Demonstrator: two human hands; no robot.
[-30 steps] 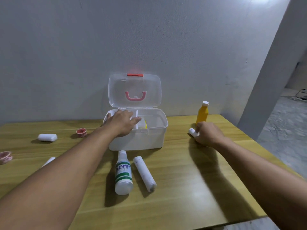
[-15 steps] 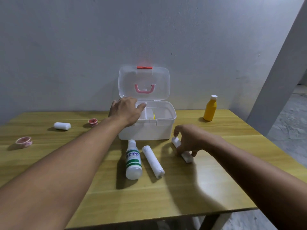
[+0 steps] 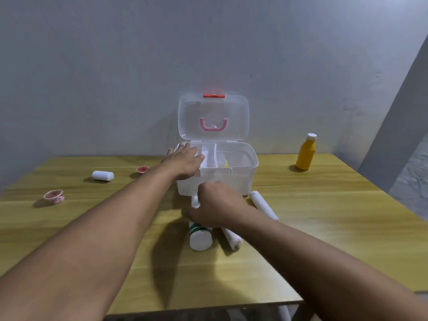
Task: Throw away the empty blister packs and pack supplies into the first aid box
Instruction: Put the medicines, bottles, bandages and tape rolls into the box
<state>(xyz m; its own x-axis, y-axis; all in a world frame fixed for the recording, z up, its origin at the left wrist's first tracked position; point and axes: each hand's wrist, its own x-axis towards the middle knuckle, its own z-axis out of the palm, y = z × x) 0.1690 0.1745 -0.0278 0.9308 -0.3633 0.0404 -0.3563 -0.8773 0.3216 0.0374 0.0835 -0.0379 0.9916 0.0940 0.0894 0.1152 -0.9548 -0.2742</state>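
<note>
The white first aid box stands open at the back of the wooden table, its clear lid upright. My left hand lies flat on the box's left rim. My right hand is curled over the upper half of a white bottle with green stripes that lies in front of the box. A long white bandage roll lies just right of the bottle, partly under my wrist. A second long roll lies free by the box's front right corner.
An orange bottle stands at the back right. On the left lie a short white roll, a small red tape ring and a pink tape roll. The table's front edge is near me.
My right hand carried a long roll from beside the orange bottle to the front of the box, let it go, then moved left onto the striped bottle. My left hand stayed on the box.
</note>
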